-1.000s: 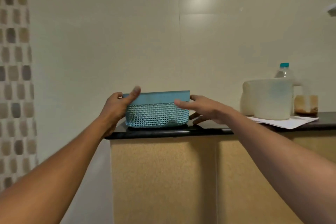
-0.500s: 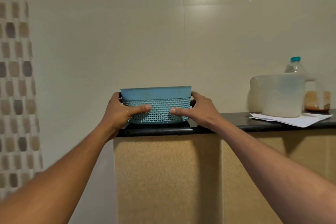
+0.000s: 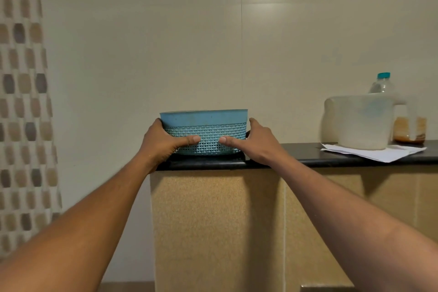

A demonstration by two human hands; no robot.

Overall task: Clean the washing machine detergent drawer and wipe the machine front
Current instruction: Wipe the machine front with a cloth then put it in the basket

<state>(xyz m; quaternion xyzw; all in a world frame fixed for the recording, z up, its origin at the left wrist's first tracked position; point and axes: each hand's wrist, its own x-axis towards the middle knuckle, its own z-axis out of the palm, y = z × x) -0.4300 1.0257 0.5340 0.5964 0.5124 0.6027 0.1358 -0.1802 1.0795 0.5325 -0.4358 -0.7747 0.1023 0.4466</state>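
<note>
1. The basket [image 3: 204,134] sits at the left end of a dark ledge [image 3: 296,157], its base on the ledge top, against a pale tiled wall [image 3: 142,42].
2. The left hand [image 3: 161,143] wraps the basket's left end: the thumb lies flat across the front mesh, pointing right, and the other fingers are hidden behind the basket.
3. The right hand [image 3: 258,143] clasps the right end the same way, with the thumb lying across the front and pointing left and the index finger rising along the right edge toward the rim.
4. The two thumb tips are near each other at the front centre, apart, with mesh showing between them.
5. So both hands are closed on the basket, which lies between the palms; whether it is lifted off the ledge cannot be told.
6. The basket is blue plastic, oval, with a smooth solid band at the rim and an open woven lattice below.
7. The ledge is glossy black with a rounded front edge; below it stands a tan, grainy panel [image 3: 213,232].
8. Well to the right, a cloudy white plastic jug [image 3: 362,123] stands on white paper [image 3: 379,153].
9. Behind the jug are a clear bottle [image 3: 382,85] with a teal cap and a jar [image 3: 410,130] with brown residue.
10. A strip of mosaic tiles [image 3: 21,102] in brown and grey runs down the far left.
</note>
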